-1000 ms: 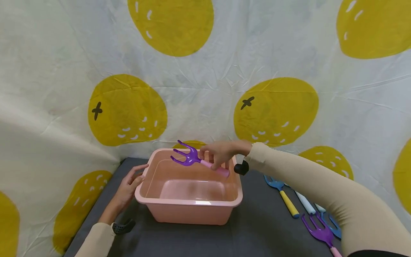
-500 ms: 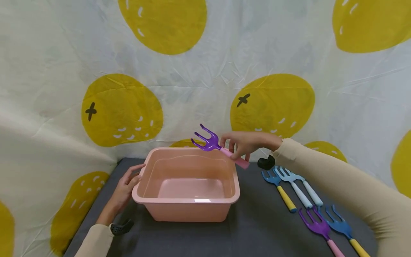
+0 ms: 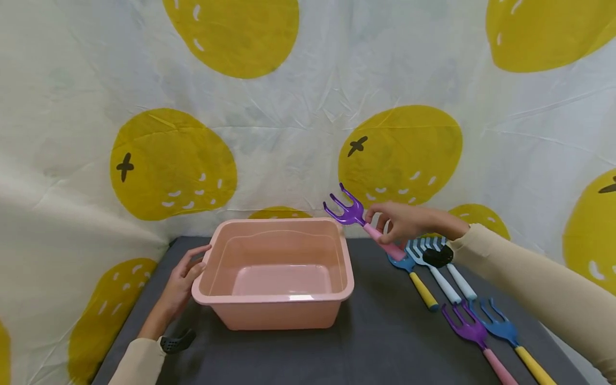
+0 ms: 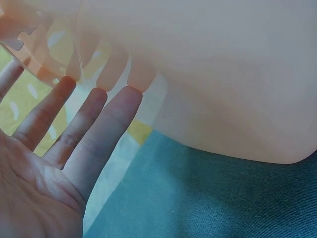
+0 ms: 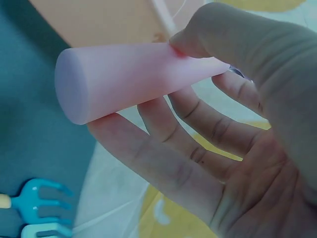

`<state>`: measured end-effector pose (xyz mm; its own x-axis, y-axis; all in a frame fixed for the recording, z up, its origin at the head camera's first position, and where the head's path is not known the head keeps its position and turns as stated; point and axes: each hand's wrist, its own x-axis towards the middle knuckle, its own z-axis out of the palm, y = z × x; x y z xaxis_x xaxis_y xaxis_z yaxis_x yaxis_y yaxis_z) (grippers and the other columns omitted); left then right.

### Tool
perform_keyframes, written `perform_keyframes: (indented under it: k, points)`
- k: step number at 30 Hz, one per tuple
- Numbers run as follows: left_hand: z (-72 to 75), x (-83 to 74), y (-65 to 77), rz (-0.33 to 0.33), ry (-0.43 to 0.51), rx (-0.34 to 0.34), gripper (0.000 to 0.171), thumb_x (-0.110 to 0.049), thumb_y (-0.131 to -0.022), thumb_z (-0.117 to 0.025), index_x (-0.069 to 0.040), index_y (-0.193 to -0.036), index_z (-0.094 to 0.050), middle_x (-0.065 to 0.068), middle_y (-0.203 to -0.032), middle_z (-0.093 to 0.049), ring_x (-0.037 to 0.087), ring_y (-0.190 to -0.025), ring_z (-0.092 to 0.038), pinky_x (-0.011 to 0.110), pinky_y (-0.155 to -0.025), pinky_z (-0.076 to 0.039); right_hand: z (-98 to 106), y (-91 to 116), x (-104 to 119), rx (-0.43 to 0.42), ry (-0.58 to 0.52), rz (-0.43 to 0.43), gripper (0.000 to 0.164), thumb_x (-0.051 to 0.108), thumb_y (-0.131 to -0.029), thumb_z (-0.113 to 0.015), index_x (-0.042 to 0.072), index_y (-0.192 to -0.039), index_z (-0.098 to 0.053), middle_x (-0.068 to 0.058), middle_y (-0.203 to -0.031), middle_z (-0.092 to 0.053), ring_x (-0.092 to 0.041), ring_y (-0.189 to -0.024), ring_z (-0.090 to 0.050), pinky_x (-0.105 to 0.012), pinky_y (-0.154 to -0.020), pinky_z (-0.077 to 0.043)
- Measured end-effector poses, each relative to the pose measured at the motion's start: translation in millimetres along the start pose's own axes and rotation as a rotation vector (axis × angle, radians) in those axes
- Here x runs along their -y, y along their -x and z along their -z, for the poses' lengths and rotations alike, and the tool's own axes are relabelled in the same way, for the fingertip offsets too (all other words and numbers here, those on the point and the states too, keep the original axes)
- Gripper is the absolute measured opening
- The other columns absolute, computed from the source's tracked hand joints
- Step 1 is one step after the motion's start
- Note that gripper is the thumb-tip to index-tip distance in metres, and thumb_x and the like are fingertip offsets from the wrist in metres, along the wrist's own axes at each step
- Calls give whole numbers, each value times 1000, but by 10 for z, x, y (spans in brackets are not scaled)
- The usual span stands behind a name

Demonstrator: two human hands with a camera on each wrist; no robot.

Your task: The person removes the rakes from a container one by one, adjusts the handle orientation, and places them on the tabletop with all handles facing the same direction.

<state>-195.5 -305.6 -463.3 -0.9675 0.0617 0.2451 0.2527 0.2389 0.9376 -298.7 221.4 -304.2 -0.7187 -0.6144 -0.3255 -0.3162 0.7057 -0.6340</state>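
My right hand [image 3: 401, 222] pinches the pink handle of a purple hand fork [image 3: 350, 213] between thumb and fingers. It holds the fork raised, to the right of a pink plastic basin [image 3: 271, 313], tines pointing up and left. In the right wrist view the fork's handle [image 5: 119, 79] lies across the fingers with the thumb pressed on top. My left hand [image 3: 180, 280] is at the basin's left side, and its straight fingers [image 4: 106, 124] touch the outer wall in the left wrist view. The basin's visible inside holds nothing.
Right of the basin on the dark table [image 3: 380, 342] lie several more hand forks: a blue one with a yellow handle [image 3: 423, 291], light blue ones [image 3: 445, 283], a purple one [image 3: 474, 331] and another blue one [image 3: 505, 329]. A fruit-print cloth [image 3: 298, 160] hangs behind.
My right hand has carried the purple hand fork from above the basin to the right, out past its rim. The left hand stays at the basin's left side.
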Motion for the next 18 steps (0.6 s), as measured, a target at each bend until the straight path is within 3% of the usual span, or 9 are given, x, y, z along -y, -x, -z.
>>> perform_keyframes:
  k: [5, 14, 18]
  points:
    - [-5, -9, 10, -1, -1, -9, 45, -20, -111, -47, -12, -154, -40, 24, -149, -46, 3, -111, -64, 28, -83, -58, -73, 195, -230, -34, -74, -33, 49, 13, -94, -75, 8, -133, -44, -16, -108, -66, -28, -83, -71, -45, -64, -62]
    - [-18, -26, 33, 6, -18, -14, 45, -21, -111, -47, -12, -154, -40, 26, -149, -43, 3, -111, -64, 28, -82, -58, -298, 535, -679, -67, -194, 40, 47, 5, -97, -69, 0, -133, -41, -17, -103, -62, -29, -80, -68, -46, -61, -61]
    - [-16, -31, 33, 14, -17, -14, 45, -21, -111, -47, -12, -154, -40, 26, -150, -43, 3, -111, -63, 27, -82, -58, -434, 652, -875, -83, -227, 34, 46, 7, -97, -70, 0, -133, -42, -17, -102, -59, -30, -81, -67, -46, -60, -61]
